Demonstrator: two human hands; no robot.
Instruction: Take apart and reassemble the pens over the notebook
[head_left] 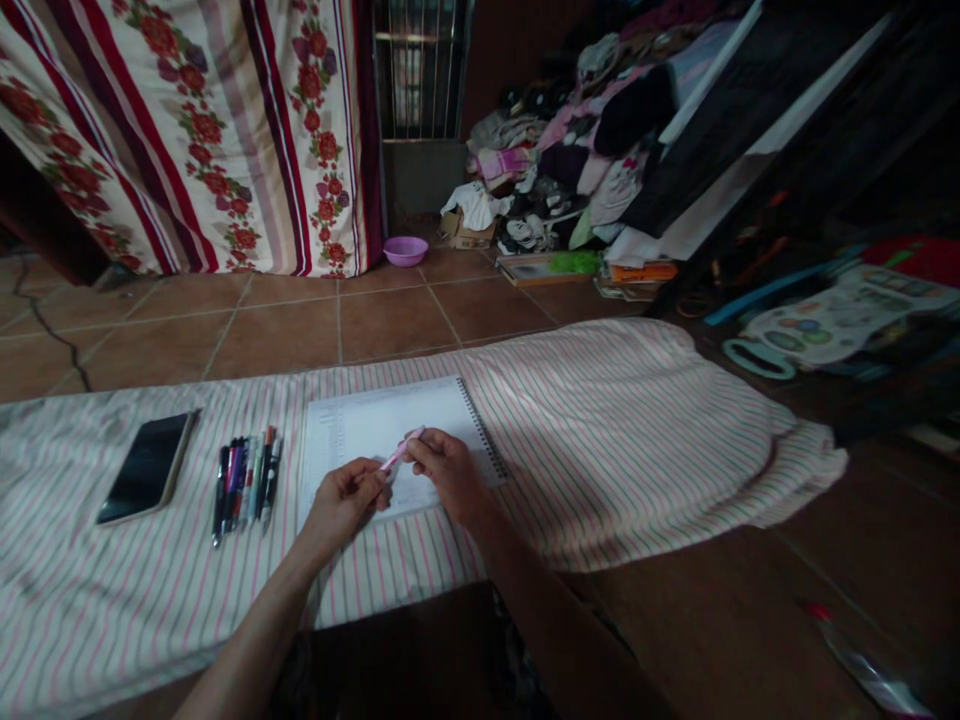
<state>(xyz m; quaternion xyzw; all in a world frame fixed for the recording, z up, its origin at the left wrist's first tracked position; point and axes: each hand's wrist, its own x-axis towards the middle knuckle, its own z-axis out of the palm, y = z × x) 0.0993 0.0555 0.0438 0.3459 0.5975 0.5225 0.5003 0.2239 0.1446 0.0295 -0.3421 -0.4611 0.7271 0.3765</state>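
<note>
A white spiral notebook (375, 425) lies open on a pink-striped cloth (637, 440) spread over the tiled floor. Over its near edge, my left hand (341, 498) and my right hand (446, 470) both pinch a pink pen (403, 448), one at each end. The pen slants up to the right between the fingers. Left of the notebook, several pens (246, 482) lie side by side. A dark phone (146, 468) rests further left on the cloth.
A floral striped curtain (225, 130) hangs at the back left. A purple bowl (405, 250) sits on the tiles beside it. A heap of clothes (570, 150) and boxes fills the back right, with toys (832, 320) on the right.
</note>
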